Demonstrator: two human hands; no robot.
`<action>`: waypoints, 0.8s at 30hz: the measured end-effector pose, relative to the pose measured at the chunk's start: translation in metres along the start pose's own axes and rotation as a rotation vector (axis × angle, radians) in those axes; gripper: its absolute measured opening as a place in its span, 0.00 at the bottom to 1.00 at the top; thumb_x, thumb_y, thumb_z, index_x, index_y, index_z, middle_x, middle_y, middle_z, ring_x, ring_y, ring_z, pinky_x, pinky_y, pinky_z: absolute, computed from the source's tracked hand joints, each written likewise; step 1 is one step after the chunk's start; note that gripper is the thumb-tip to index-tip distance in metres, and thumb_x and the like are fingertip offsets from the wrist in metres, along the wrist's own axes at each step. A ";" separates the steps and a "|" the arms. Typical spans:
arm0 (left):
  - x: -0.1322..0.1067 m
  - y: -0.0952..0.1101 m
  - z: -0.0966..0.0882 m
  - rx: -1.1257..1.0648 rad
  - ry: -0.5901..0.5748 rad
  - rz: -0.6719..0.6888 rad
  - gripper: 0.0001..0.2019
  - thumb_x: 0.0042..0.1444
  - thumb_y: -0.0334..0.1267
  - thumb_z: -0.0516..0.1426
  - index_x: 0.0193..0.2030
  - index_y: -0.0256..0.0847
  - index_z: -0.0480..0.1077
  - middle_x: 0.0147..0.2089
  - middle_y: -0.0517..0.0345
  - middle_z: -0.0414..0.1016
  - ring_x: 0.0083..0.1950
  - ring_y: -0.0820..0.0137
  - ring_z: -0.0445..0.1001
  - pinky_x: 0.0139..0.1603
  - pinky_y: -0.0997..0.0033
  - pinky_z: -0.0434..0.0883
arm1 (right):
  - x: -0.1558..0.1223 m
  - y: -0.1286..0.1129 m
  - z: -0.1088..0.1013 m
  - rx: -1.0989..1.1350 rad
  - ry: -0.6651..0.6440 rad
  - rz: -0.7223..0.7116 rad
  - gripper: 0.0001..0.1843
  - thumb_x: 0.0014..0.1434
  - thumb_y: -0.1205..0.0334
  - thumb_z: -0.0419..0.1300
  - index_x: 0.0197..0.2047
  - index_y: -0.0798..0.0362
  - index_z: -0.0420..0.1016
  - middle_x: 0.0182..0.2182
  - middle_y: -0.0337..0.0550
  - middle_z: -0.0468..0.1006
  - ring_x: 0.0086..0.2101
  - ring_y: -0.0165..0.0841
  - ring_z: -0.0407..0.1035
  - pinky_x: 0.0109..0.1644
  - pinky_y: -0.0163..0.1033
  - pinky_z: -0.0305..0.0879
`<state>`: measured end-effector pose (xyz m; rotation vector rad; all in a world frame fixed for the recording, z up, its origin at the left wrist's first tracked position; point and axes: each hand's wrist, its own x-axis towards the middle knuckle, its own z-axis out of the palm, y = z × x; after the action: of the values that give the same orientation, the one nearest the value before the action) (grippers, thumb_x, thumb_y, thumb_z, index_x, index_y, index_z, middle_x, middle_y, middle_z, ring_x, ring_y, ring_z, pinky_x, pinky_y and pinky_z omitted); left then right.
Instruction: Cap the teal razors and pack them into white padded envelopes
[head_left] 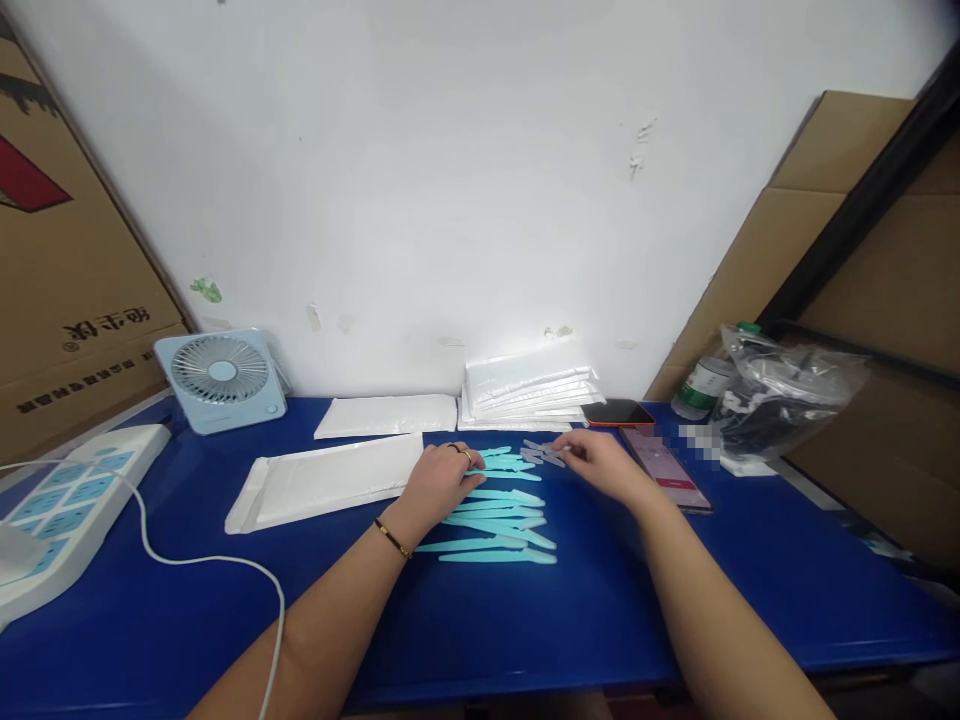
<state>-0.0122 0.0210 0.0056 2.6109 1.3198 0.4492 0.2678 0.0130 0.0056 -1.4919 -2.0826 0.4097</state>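
Several turquoise eyebrow razors (499, 556) lie in a loose column across the blue table, their blade ends pointing right. At the column's upper part, my left hand (442, 482) has its fingers closed on one eyebrow razor (517, 476). A small heap of translucent plastic caps (534, 452) rests just right of the upper razors. My right hand (600, 462) pinches a cap at the right side of this heap, thumb and forefinger together; the cap is mostly hidden by the fingertips.
White padded envelopes (337, 478) lie left of my hands, with a stack (525, 385) against the wall. A blue fan (221, 380), a power strip (67, 510) and its white cable stand left. Phones (667, 468), a bottle (703, 385) and a plastic bag (780, 400) sit right.
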 end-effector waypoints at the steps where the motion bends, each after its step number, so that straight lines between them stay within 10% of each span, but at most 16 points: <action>1: 0.001 -0.002 0.001 0.026 0.007 0.003 0.09 0.59 0.42 0.53 0.42 0.44 0.72 0.43 0.58 0.74 0.45 0.66 0.70 0.42 0.68 0.62 | 0.001 0.008 -0.002 -0.060 0.031 0.025 0.10 0.53 0.64 0.55 0.37 0.53 0.76 0.33 0.44 0.77 0.31 0.34 0.69 0.35 0.36 0.63; 12: 0.008 -0.007 0.017 0.069 -0.005 -0.028 0.08 0.58 0.40 0.54 0.35 0.43 0.73 0.41 0.56 0.72 0.47 0.65 0.68 0.43 0.67 0.61 | 0.010 0.012 0.019 -0.255 -0.037 0.016 0.04 0.49 0.67 0.57 0.27 0.54 0.74 0.29 0.44 0.75 0.29 0.32 0.68 0.33 0.34 0.59; 24: 0.006 -0.006 0.013 0.034 -0.011 -0.066 0.08 0.59 0.37 0.52 0.34 0.40 0.71 0.37 0.55 0.74 0.42 0.66 0.70 0.42 0.67 0.63 | -0.001 0.005 0.005 0.288 -0.234 0.048 0.12 0.53 0.55 0.60 0.34 0.55 0.77 0.22 0.40 0.74 0.23 0.31 0.68 0.27 0.33 0.61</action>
<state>-0.0085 0.0292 -0.0072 2.5836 1.4177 0.4058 0.2688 0.0141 -0.0008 -1.3765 -2.0569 0.9003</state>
